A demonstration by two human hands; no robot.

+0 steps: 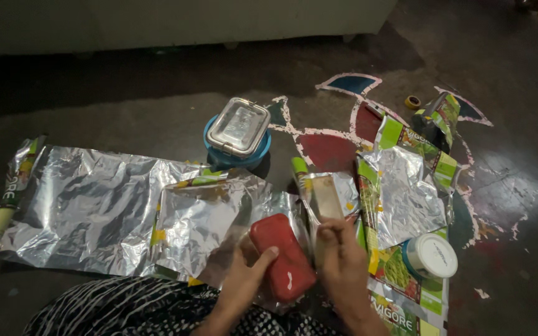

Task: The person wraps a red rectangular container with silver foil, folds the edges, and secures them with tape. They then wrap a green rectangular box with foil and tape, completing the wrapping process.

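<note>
Left hand (244,274) wraps its fingers around the red block (283,266), low centre of the view; right hand (344,264), at three o'clock of it, pinches a foil strip (326,196) — wrapping seems underway; next calls for laying foil snugly over the block.

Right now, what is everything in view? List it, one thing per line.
red block: 1, red, held in front, between both hands
foil-lined wrappers: several, silver with green edges, spread open on the floor
steel box: 1, silver, lid shut, on a blue dish
round tub: 1, white lid, right side
tape roll: 1, yellow, far right
floor: dark, painted shapes
left hand: thumb on the block
right hand: fingers curled beside the block
</note>
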